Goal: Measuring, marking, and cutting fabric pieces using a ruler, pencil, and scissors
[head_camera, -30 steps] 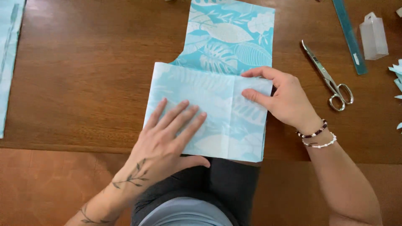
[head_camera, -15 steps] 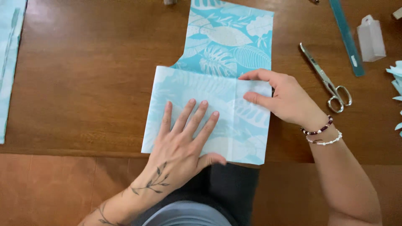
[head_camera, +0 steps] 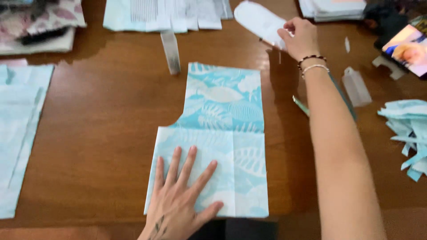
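Blue leaf-print fabric (head_camera: 222,133) lies flat near the middle of the brown wooden surface (head_camera: 98,124), its lower part folded up so the paler reverse side shows as a rectangle reaching almost to the near edge; the darker printed part runs on toward the far edge with a curved cut-out on its left side. Lying spread out like this, the fold can be pressed without the cloth bunching. More pale blue cloth (head_camera: 22,133) lies along the left edge, well apart, and a heap of blue fabric scraps (head_camera: 407,133) sits at the right edge. Stacked papers and cloth pieces (head_camera: 164,13) line the far edge, with a small upright clear container (head_camera: 171,51) just in front of them and another clear plastic piece (head_camera: 356,86) toward the right. The left hand (head_camera: 182,200) rests palm down on the folded section, fingers spread wide and straight, gripping nothing, seemingly pinning the fold in place. The right hand (head_camera: 300,38) is stretched out to the far side, fingers curled around the end of a white oval-shaped piece (head_camera: 258,20), likely paper or cloth, holding it just above the surface. A thin blue-green ruler (head_camera: 300,106) peeks out beside the right forearm.
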